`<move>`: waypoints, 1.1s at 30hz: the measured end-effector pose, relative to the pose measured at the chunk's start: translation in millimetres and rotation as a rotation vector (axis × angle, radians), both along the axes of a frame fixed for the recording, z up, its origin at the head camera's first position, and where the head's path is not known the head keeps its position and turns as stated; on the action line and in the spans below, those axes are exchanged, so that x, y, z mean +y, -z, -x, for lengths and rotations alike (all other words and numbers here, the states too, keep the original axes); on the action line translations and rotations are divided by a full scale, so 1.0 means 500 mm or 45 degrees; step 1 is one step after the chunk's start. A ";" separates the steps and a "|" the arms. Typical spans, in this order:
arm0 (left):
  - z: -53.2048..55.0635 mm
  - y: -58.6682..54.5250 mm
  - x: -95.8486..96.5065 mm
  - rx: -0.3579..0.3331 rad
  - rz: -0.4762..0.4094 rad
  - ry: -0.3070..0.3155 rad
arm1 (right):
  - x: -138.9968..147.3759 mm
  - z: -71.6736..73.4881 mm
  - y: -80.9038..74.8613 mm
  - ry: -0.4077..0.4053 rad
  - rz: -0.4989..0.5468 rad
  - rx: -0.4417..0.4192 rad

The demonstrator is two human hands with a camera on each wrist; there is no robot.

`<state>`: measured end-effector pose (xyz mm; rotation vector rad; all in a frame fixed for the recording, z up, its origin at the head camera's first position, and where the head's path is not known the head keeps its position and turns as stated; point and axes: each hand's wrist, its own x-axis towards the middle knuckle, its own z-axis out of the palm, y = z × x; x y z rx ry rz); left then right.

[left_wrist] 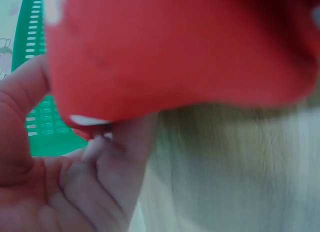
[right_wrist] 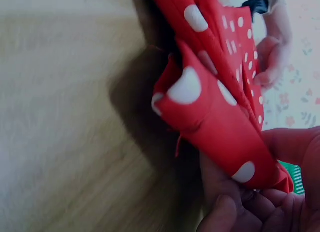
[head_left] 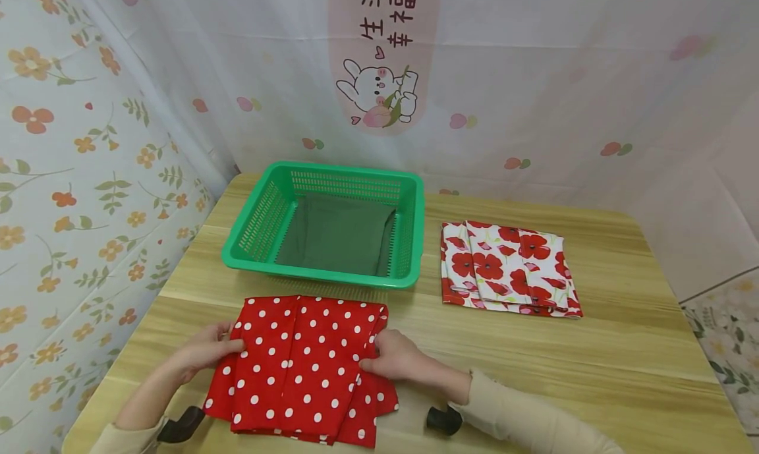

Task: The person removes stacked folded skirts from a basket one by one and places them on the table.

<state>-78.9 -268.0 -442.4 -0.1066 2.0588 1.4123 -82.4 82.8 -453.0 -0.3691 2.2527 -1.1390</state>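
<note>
A folded red cloth with white polka dots is held between both hands at the front of the table in the head view. My left hand grips its left edge, thumb on top and fingers beneath, as the left wrist view also shows. On the opposite edge my right hand pinches the cloth, with fingers under the folded layers in the right wrist view. Loose lower corners of the cloth spread out beneath the top fold. Behind it stands a green plastic basket with a folded dark green cloth lying inside.
A folded white cloth with red flowers lies to the right of the basket on the wooden table. Patterned curtains hang behind the table and along its left side.
</note>
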 end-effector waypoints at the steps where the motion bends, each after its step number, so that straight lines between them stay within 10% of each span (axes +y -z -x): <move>1: -0.001 0.000 0.002 0.017 0.056 -0.013 | 0.000 0.001 0.001 -0.016 -0.052 0.038; 9: 0.001 -0.003 0.026 0.122 0.442 -0.063 | 0.000 0.005 0.016 -0.093 -0.274 0.231; 23: 0.014 -0.028 0.045 0.291 0.769 0.060 | 0.008 0.017 0.003 -0.206 -0.518 0.398; 33: 0.047 -0.081 0.055 0.670 0.696 0.069 | 0.025 0.039 -0.068 -0.155 -0.320 0.496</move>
